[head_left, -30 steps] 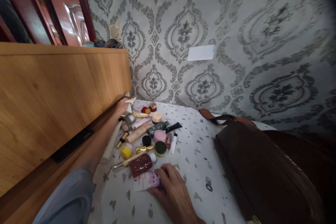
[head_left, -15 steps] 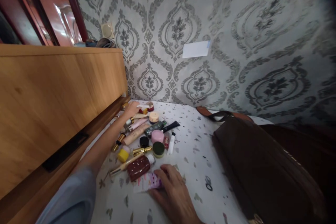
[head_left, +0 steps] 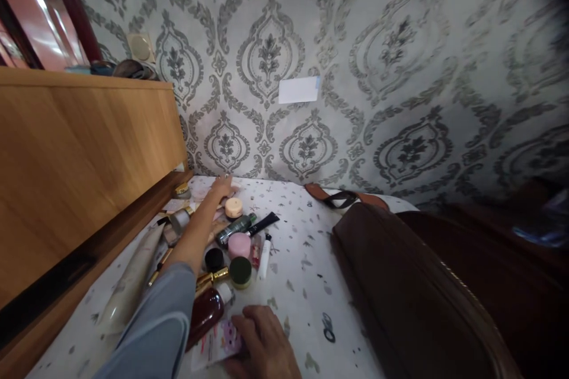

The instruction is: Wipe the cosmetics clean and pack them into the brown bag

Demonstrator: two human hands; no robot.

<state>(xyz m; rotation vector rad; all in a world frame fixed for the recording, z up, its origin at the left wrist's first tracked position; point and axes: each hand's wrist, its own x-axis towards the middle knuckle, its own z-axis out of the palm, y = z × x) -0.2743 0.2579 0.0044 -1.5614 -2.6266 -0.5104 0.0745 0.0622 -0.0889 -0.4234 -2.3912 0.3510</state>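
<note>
The cloth [head_left: 302,290] leaves passage between the cosmetics [head_left: 239,245] and brown bag [head_left: 400,290].

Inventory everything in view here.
Damask wallpaper: one, grey, back
Rectangular paper: one, white, on wallpaper
Wooden furniture: one, brown, left
Strapped bag: one, dark brown, right
Printed cloth: one, white, below
Round lidded jars: at least four, mixed, centre
Capped bottle: one, maroon, foreground
Slim tubes: two, black/white, centre
Long tube: one, beige, left
Printed packet: one, white/purple, foreground
Other items: several, mixed, some hidden
Left hand: one, grey-sleeved, back
Right hand: one, bare, on packet
</note>
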